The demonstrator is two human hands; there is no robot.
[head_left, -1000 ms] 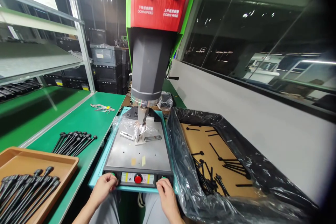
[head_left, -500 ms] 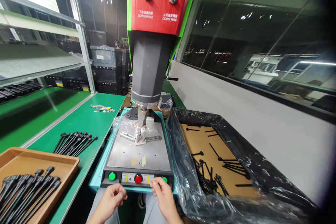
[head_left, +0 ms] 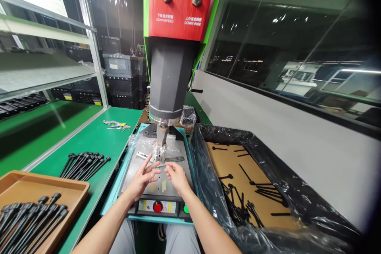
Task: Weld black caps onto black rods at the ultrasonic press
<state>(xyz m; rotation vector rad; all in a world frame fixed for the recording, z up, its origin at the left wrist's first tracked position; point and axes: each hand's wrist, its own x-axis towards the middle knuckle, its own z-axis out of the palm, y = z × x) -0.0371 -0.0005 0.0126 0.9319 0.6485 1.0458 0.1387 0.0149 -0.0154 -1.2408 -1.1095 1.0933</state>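
In the head view my left hand [head_left: 142,178] hovers over the machine's grey metal base plate [head_left: 131,178], its fingers spread with nothing visible between them. Beside it, my right hand [head_left: 178,180] has its thumb and fingers pinched at the front of the small fixture [head_left: 161,153]. Whatever those fingertips may hold is hidden or too small to make out. The metal horn [head_left: 162,135] of the press points down just above the fixture, with clear plastic film [head_left: 145,143] around it. My left forearm covers the left green button; a red button [head_left: 157,206] and the right green button [head_left: 186,208] show.
An orange tray [head_left: 80,186] of black long-stemmed parts [head_left: 35,222] stands at left. More such parts [head_left: 86,162] and pliers [head_left: 113,123] lie on the green table [head_left: 98,139]. At right is a plastic-lined box [head_left: 214,198] with scattered black parts on cardboard. The red machine head [head_left: 178,12] looms above.
Both hands have moved forward from in front of the control buttons to the fixture area over the plate. My left fingers, curled before, are now spread.
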